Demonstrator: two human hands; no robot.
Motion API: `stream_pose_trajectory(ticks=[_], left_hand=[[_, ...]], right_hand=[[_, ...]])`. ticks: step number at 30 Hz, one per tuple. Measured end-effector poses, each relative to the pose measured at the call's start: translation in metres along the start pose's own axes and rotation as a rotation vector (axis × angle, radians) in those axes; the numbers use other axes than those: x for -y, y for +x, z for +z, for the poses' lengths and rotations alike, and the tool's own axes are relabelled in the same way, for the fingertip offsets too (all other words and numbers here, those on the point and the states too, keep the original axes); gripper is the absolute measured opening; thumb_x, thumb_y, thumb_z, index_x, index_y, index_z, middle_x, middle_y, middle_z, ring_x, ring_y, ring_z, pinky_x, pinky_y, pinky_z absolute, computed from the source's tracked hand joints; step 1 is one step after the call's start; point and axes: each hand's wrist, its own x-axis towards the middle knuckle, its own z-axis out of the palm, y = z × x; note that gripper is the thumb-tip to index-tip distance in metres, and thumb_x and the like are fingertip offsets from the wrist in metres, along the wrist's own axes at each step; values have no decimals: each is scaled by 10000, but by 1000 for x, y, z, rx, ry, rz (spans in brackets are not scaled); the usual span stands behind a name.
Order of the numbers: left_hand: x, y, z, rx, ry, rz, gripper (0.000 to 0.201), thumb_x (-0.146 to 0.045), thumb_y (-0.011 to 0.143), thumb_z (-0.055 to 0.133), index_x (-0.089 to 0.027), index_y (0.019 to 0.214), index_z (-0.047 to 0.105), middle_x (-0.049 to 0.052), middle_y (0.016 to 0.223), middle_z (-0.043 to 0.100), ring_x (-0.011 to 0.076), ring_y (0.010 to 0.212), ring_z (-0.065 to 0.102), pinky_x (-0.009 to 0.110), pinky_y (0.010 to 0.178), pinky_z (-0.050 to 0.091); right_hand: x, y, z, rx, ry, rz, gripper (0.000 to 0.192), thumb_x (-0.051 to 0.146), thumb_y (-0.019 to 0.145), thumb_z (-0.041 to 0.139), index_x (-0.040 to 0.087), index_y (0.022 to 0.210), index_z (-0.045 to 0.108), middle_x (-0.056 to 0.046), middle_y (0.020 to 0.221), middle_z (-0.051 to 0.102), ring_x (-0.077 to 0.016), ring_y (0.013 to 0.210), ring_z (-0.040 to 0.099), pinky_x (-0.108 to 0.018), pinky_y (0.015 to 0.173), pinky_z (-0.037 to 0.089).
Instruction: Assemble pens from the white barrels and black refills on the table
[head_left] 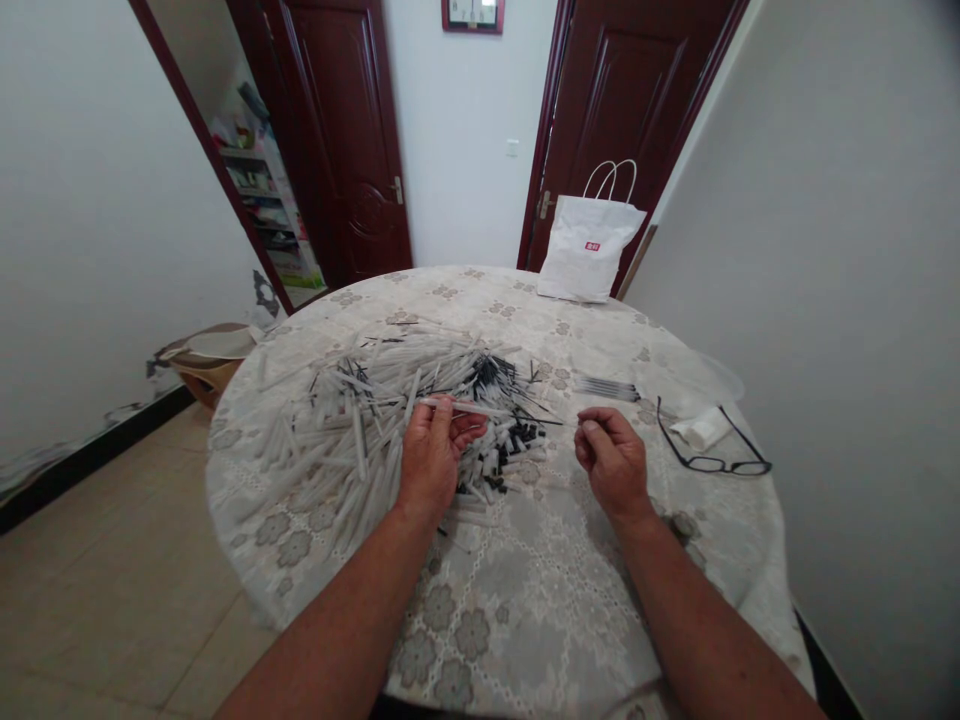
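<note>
Your two forearms enter from the near edge of the round desk (525, 610), which carries a floral lace cloth. Your left hand (435, 450) is closed around a white tube (469, 407), pinched between thumb and fingers so that it juts toward your right hand. Your right hand (611, 455) sits well apart from the tube, fingers curled narrow with thumb and forefinger pinched together; whether they hold anything cannot be told. Just beyond and under your left hand lies the pile of white tubes (352, 430), spreading away from the right hand, with a cluster of small black parts (502, 385) at the pile's edge nearest the right hand. On the far side of the right hand from the pile lie black-framed glasses (712, 450) beside a small white tube (701, 428). Beyond the pile, at the desk's far rim, stands a white paper bag (589, 250), before two dark red doors (637, 90).
</note>
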Motion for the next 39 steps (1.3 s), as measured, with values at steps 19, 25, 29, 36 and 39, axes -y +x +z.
stream_pose_trajectory(ticks=[19, 25, 29, 36, 39], left_hand=[[7, -41, 18, 457, -106, -613, 266, -300, 845, 773, -142, 977, 606, 82, 908, 732, 169, 741, 734, 277, 665, 619], [1, -40, 19, 299, -231, -501, 273, -297, 857, 762, -169, 994, 564, 57, 918, 737, 223, 820, 764, 316, 702, 629], [-8, -34, 16, 169, -323, -415, 268, -290, 861, 756, -189, 983, 540, 25, 914, 729, 234, 859, 767, 347, 734, 633], [-7, -26, 10, 86, -338, -316, 307, -302, 836, 775, -202, 996, 533, 14, 891, 719, 231, 870, 763, 353, 766, 622], [-6, -23, 8, 90, -321, -302, 306, -317, 838, 771, -206, 994, 532, 13, 894, 719, 228, 876, 763, 355, 779, 618]], right_hand=[[-9, -15, 3, 573, 17, 189, 387, 494, 696, 857, 200, 872, 676, 18, 656, 626, -97, 503, 481, -212, 467, 364], [-5, 2, -3, 183, -185, 91, 379, 588, 848, 670, 212, 897, 648, 17, 667, 602, -111, 500, 456, -228, 463, 350], [-9, 16, -13, 25, -733, -159, 291, 448, 899, 628, 178, 979, 701, -46, 836, 697, -173, 687, 591, -298, 662, 475], [-34, 17, -13, 363, -1057, -406, 246, 199, 950, 497, 191, 1069, 711, -95, 989, 676, -223, 958, 637, -337, 881, 497], [-44, 17, -8, 373, -1199, -378, 292, 178, 970, 468, 193, 1144, 702, -101, 1029, 650, -218, 970, 632, -318, 871, 498]])
